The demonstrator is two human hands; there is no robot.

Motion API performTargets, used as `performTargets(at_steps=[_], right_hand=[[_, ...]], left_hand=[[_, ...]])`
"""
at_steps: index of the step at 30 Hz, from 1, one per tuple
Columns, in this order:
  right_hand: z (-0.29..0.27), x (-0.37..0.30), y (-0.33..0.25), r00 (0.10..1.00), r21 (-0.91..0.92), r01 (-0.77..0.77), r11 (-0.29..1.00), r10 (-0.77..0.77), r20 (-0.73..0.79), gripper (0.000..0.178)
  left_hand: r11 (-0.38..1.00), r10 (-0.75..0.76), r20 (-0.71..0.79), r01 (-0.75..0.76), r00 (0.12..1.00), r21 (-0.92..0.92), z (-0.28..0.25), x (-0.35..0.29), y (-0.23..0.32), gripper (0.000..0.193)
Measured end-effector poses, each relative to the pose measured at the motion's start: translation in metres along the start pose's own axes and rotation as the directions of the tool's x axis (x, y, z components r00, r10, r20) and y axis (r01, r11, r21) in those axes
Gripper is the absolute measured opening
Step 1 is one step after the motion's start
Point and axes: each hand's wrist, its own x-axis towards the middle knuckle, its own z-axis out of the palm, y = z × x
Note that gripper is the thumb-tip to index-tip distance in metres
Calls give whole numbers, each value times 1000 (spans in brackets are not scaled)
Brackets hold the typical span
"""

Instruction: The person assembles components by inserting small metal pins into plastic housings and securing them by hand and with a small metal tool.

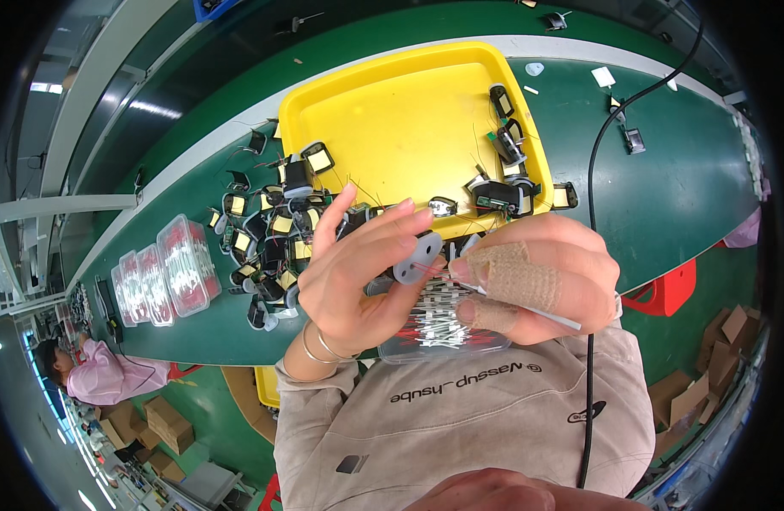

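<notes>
Here at frame centre, my left hand, outer fingers spread, pinches the grey oval piece while my taped right hand pinches 1 thin white rod; light, steady pressure should work best.

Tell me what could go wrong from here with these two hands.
1. The left hand holds the grey oval piece close to the clear box of white and red pieces; a slip might drop it among them.
2. Tan wrapping on digits of the right hand could dull its grip on the thin pale rod.
3. The heaped dark parts nearby have thin wires, which might snag.
</notes>
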Motion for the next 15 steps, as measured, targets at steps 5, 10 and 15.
performTargets(at_steps=[5,10,15], right_hand=[[1,2,0,1000,9,18,1000,-18,-12,32],[2,1,1,998,8,5,1000,-6,60,31],[9,-6,10,997,-12,68,998,-67,40,32]], left_hand=[[1000,5,-10,-5,1000,-15,-1,-1,-2,40],[1000,7,-9,-7,1000,-6,-2,-2,-2,39],[1000,-18,76,17,997,13,-5,5,5,40]])
